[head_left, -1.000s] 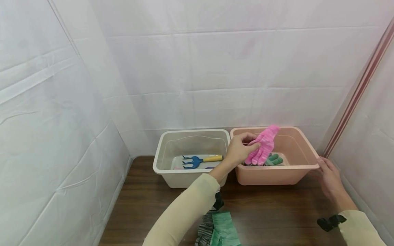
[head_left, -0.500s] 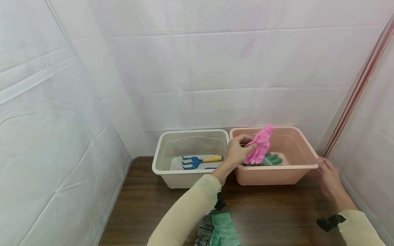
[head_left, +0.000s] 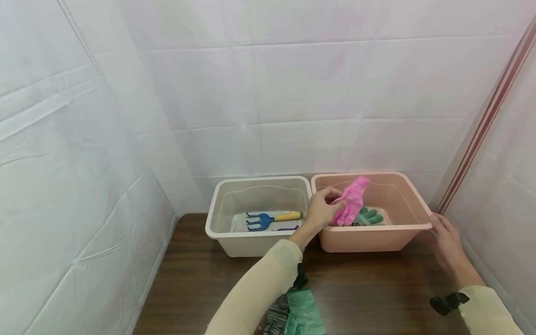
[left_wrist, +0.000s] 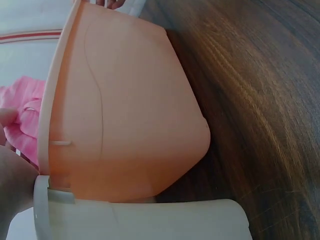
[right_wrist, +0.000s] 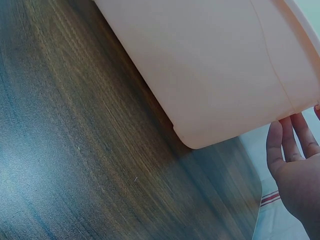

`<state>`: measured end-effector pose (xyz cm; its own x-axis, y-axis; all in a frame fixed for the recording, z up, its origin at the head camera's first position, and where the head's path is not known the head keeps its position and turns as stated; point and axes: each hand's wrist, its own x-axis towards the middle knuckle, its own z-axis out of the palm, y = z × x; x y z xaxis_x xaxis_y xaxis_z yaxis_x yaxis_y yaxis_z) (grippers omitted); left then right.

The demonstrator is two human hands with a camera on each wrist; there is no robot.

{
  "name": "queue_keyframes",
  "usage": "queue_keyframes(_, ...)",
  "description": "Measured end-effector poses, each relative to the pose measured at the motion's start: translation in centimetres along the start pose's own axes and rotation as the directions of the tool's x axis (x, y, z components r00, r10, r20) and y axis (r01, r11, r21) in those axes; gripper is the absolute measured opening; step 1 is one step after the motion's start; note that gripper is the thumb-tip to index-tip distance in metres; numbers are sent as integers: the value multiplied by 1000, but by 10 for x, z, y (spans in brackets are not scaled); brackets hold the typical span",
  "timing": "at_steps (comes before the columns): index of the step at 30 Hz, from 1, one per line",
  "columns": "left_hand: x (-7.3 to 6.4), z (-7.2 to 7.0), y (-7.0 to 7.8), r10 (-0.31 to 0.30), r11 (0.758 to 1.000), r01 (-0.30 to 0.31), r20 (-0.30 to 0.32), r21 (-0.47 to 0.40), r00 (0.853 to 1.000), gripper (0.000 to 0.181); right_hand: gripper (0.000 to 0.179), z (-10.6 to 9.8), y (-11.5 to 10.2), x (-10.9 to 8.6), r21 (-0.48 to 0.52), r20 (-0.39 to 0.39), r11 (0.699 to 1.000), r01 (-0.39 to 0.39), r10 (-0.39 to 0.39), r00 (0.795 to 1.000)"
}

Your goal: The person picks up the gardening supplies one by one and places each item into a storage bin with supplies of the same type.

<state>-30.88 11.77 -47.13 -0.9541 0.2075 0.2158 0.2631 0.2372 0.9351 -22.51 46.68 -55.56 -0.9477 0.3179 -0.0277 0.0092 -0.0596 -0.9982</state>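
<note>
My left hand (head_left: 319,211) pinches a pink knitted glove (head_left: 353,199) between thumb and fingers. The glove is tilted, its fingers hanging down into the peach plastic bin (head_left: 362,240) and its cuff sticking up. Inside that bin lies a green-palmed glove (head_left: 368,217), partly hidden by the pink one. At the bin's right end, my right hand (head_left: 450,246) holds the rim. The right wrist view has the fingers of that hand (right_wrist: 300,172) against the outer wall under the rim, the thumb mostly out of frame.
A grey-white bin (head_left: 259,242) stands beside the peach one, holding a blue hand rake (head_left: 261,221) with a yellow handle and a purple item (head_left: 288,228). Green (head_left: 303,311) and dark grey striped (head_left: 276,316) fabric lies at the front of the wooden table (head_left: 377,288). White sheeting surrounds it.
My left hand has moved slightly left and down with the pink glove, which sits lower in the peach bin. My right hand has stayed at the rim.
</note>
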Motion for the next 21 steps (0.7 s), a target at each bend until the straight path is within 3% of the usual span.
queue_keyframes(9, -4, 2, -3, 60, 986, -77, 111, 151, 992, 12, 46, -3, 1, 1, 46, -3, 999, 8, -8, 1000)
queue_keyframes(15, -6, 8, -4, 82, 954, -119, 143, 274, 986, 10, 54, -5, 3, 0, 38, -3, 999, -9, 9, 1000)
queue_keyframes(21, -9, 10, -1, 61, 919, -120, 165, 376, 984, 9, 51, -7, 3, 0, 63, 14, 998, -2, 1, 1000)
